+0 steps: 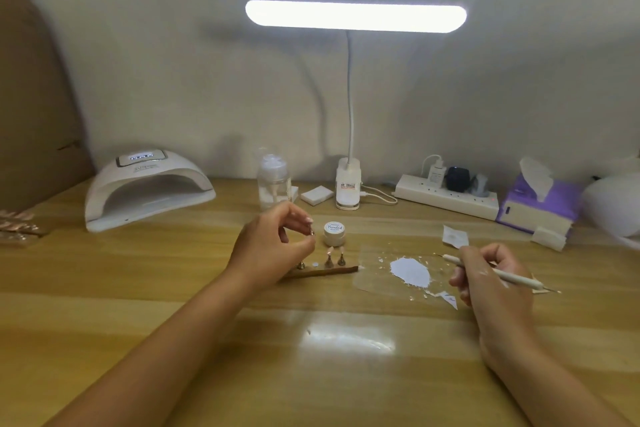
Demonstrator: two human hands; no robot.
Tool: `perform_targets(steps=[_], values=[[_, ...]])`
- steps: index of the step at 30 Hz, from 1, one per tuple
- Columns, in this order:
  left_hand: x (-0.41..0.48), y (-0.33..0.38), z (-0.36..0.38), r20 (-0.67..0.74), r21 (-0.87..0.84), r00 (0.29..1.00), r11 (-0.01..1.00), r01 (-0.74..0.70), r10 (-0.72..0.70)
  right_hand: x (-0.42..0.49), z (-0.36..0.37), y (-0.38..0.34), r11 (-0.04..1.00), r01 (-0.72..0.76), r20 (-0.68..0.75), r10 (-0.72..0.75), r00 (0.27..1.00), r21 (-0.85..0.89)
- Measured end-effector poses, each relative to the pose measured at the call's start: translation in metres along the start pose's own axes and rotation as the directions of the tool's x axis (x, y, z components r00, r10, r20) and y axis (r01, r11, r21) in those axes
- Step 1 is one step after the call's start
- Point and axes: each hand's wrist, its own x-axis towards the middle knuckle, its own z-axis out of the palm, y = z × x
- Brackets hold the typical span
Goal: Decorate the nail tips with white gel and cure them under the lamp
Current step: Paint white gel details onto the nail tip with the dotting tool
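My left hand [273, 246] pinches a small metal nail-tip stand [311, 231] between thumb and forefinger, lifted above the wooden strip [322, 273]. Two stands with pink nail tips [335, 257] and one bare stand [301, 265] sit on the strip. A small white gel jar [334, 233] stands just behind them. My right hand [491, 279] grips a white nail-art pen [509, 277] beside a clear palette [377, 282] holding a smear of white gel [410, 271]. The white curing lamp [147, 189] sits at the back left, its opening facing me.
A lit desk lamp [355, 15] stands at the back centre on a clip base [348, 189]. Beside it are a clear pump bottle [273, 178], a white block [316, 195], a power strip [446, 196], a purple tissue box [538, 204] and a paper scrap [454, 236].
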Motion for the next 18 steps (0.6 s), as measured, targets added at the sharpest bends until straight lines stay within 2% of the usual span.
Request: perform_targets(steps=[8,18], values=[[0.0,0.001,0.007,0.043,0.015,0.995,0.996,0.094,-0.094,0.0,0.001,0.001,1.0,0.01,0.007,-0.01,1.0,-0.001],[-0.004,0.004,0.014,-0.006,0.175,0.997,0.982,0.076,-0.076,0.0,0.001,0.002,1.0,0.003,0.019,-0.003,1.0,0.0]])
